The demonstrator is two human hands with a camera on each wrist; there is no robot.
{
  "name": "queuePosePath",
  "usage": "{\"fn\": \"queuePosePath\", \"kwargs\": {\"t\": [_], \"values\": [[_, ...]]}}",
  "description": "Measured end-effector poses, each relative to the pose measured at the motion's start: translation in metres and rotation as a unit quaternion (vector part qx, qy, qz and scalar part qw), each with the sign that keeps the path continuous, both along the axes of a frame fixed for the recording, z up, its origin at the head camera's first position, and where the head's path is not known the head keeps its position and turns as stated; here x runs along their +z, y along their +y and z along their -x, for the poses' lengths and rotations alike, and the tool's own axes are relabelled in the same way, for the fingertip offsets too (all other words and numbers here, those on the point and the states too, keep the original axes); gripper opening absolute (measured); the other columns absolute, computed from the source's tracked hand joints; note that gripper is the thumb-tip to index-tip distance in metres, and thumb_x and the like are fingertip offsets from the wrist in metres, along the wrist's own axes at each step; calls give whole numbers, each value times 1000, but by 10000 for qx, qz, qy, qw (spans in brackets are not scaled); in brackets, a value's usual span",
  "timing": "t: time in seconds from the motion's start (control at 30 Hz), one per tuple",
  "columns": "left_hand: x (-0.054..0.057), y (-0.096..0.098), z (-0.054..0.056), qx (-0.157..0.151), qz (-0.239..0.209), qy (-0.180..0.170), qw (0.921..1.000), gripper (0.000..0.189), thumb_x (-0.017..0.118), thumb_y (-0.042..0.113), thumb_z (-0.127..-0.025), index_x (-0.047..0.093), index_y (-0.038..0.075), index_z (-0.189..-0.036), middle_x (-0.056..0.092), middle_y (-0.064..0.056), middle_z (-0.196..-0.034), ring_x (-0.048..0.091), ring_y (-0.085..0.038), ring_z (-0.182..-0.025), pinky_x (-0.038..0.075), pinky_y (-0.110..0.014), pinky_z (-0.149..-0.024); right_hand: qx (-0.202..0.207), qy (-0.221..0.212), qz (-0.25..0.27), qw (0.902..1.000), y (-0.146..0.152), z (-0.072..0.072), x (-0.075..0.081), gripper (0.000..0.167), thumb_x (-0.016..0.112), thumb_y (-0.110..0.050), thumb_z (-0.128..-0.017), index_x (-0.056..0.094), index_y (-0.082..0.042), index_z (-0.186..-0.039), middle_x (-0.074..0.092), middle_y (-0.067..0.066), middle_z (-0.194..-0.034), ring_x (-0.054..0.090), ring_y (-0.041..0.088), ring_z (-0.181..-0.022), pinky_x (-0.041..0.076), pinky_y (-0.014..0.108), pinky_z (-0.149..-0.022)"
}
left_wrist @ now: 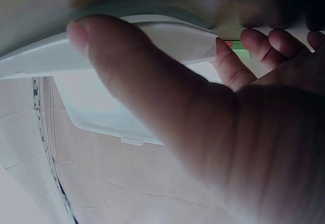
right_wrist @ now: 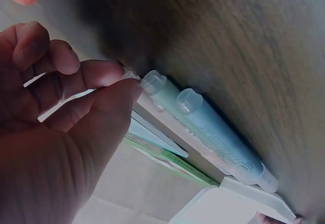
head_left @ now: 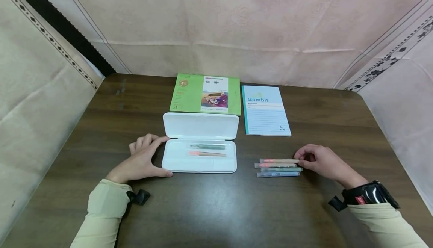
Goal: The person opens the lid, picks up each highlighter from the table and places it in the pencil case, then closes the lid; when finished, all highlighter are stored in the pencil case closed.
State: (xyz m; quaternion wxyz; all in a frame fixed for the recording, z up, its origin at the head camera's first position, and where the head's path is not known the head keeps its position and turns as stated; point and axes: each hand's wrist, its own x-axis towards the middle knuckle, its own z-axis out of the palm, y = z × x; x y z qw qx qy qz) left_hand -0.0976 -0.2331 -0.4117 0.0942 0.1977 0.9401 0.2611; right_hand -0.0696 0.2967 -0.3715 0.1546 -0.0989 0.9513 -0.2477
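A white pencil case (head_left: 199, 165) lies with its lid (head_left: 201, 125) raised; a green pen (head_left: 208, 147) and a pink-tipped pen (head_left: 207, 153) rest inside. My left hand (head_left: 143, 160) holds the case's left end, thumb at the front corner and index finger at the back one. To the right, several capped pens lie side by side, among them a blue pen (head_left: 278, 174) and a green pen (right_wrist: 172, 97). My right hand (head_left: 319, 162) pinches the right end of the farthest pen (head_left: 277, 161), a pink-tipped one, between thumb and index finger.
A green book (head_left: 187, 94) lies behind the case, close to its raised lid. Beside it is a light blue Gambit notebook (head_left: 265, 112). Pale patterned cloth (head_left: 216, 22) hangs around the back and sides of the brown wooden table (head_left: 209, 210).
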Motion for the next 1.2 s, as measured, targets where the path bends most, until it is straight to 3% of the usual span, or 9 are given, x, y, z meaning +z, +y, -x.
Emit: {"fn": "queuePosePath", "kwargs": {"t": [0.37, 0.7, 0.97, 1.2], "values": [[0, 0, -1, -44, -46, 19, 10000, 101, 85, 60, -63, 42, 20, -145, 44, -11, -124, 31, -30, -106, 16, -49, -85, 133, 95, -59, 9998, 1, 0, 2, 5, 70, -13, -90, 68, -17, -94, 58, -3, -82, 46, 10, -69, 38, 25, -59], [2, 0, -1, -41, -59, -40, 10000, 101, 85, 60, -64, 43, 18, -145, 43, -12, -125, 31, -31, -109, 16, -49, -85, -10, 7, 342, 9994, -2, 2, 22, 9, 69, -19, -92, 68, -13, -99, 61, 0, -84, 50, 11, -73, 43, 25, -62], [4, 1, -1, -26, -35, -41, 10000, 101, 85, 59, -63, 42, 18, -145, 43, -12, -125, 31, -31, -110, 16, -48, -85, 152, 35, 595, 9981, -38, 9, 41, 6, 68, -18, -93, 68, -15, -98, 60, 1, -83, 50, 13, -72, 42, 25, -58], [4, 1, -2, -12, -42, -73, 10000, 100, 86, 58, -63, 42, 19, -145, 43, -11, -124, 31, -30, -110, 16, -48, -85, 280, 60, 680, 9973, -83, 22, 36, 5, 67, -14, -92, 69, -14, -97, 59, 1, -82, 51, 17, -75, 44, 26, -62]]}}
